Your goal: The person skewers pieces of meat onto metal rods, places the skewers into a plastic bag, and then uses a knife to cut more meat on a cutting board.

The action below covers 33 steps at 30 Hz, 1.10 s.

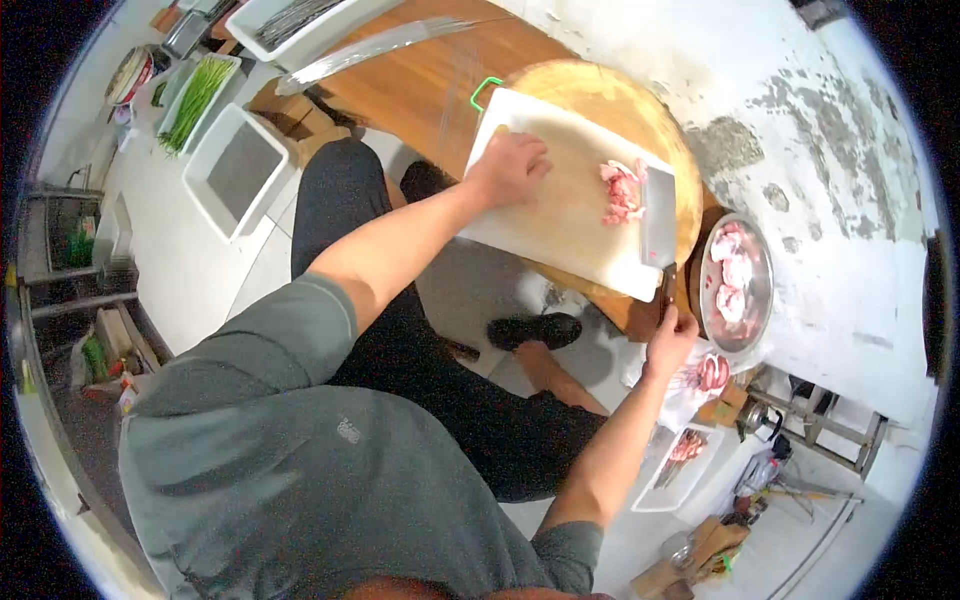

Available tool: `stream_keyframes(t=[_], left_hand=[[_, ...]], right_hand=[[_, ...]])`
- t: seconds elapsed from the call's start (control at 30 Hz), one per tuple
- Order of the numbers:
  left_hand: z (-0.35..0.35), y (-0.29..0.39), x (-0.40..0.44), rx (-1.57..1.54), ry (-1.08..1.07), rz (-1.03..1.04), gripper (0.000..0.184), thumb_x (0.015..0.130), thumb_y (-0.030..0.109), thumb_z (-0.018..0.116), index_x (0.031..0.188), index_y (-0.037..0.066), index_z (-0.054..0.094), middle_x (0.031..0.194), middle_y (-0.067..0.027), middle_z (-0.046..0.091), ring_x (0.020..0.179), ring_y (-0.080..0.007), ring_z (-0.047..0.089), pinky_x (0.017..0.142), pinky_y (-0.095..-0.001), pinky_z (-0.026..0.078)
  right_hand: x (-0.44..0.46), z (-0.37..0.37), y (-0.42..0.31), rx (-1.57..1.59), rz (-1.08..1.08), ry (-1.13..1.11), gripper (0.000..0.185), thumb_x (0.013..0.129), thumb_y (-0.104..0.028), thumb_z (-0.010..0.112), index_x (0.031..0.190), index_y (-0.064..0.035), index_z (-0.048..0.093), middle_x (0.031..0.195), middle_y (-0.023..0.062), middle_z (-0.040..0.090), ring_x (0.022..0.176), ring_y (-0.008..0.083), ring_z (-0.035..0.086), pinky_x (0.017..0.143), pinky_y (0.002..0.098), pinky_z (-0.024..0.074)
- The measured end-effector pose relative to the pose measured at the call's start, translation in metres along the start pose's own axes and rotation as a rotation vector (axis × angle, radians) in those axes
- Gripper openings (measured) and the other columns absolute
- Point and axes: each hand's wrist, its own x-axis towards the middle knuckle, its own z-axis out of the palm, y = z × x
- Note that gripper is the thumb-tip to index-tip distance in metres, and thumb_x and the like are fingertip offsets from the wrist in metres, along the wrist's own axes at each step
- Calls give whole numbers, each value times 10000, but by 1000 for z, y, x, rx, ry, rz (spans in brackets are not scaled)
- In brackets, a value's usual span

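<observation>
A white cutting board lies on a round wooden block. Pieces of pink and white meat are heaped near the board's right end. Beside them rests the broad blade of a cleaver, whose dark handle points toward me. My right hand is closed around the end of that handle. Over the left part of the board is my left hand, its fingers loosely bent and apart, with nothing visible in them and some distance from the meat.
Right of the block, a metal bowl holds more meat pieces. A bag with meat and a white tray are below it. Plastic wrap lies on the wooden table. White bins and green stalks are at the left.
</observation>
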Motion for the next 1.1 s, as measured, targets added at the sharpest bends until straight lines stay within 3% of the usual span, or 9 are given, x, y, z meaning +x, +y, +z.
stream_keyframes(t=[0.17,0.37,0.67,0.7,0.8,0.83,0.93,0.97,1.1], left_hand=[[10,-3,-6,-23,116,15,412,831,373,692,1065,34,693,1176,-155,666,1104,-331,621,985,-448,461],[7,-1,-4,43,-62,-67,564,836,428,701,1246,47,634,1312,-155,592,1286,-303,506,1106,-435,351],[19,48,12,169,-155,126,824,723,527,781,1368,75,538,1420,-203,479,1340,-381,428,1132,-468,326],[20,62,23,181,-224,122,883,712,568,774,1398,76,515,1456,-207,463,1359,-386,419,1150,-493,318],[45,88,49,148,-306,215,834,742,594,732,1370,88,522,1414,-200,499,1374,-361,416,1149,-460,332],[40,100,60,97,-408,262,790,764,585,718,1354,95,528,1387,-193,525,1377,-351,420,1145,-445,340],[93,85,64,204,42,306,664,797,509,711,1309,120,542,1289,-134,596,1328,-322,468,1113,-439,372],[97,77,72,64,146,466,543,797,422,723,1217,121,555,1144,-96,633,1213,-294,529,1006,-424,450],[93,77,93,11,-40,425,464,749,371,751,1076,104,559,981,-74,621,1042,-286,573,873,-394,496]], right_hand=[[17,7,-20,-274,-107,-207,515,884,-345,672,1163,83,602,1096,266,682,1042,384,660,936,417,492],[32,-13,-17,-389,-111,-534,478,882,-293,667,1183,69,586,1062,318,662,1047,460,632,919,458,487],[39,-13,-29,-246,-83,-483,472,891,-383,662,1039,65,675,945,290,695,953,446,663,868,446,501],[42,-13,-26,-215,-105,-472,476,889,-385,669,1016,74,676,903,276,698,906,377,689,843,423,506],[44,-14,-21,0,-112,-451,403,874,-303,710,1017,72,674,901,193,718,812,230,665,791,363,508],[45,-15,-19,5,-78,-467,389,863,-276,734,1017,75,669,907,177,717,806,238,654,794,355,507],[43,-21,-22,29,-95,-406,370,851,-232,743,1065,54,646,991,212,718,916,345,689,857,416,512],[44,-19,-17,-5,-72,-396,376,846,-225,750,1069,56,637,987,206,718,914,342,689,854,415,514],[40,-9,-14,55,-61,-366,386,851,-252,743,1066,50,638,992,210,714,942,368,680,859,431,510]])
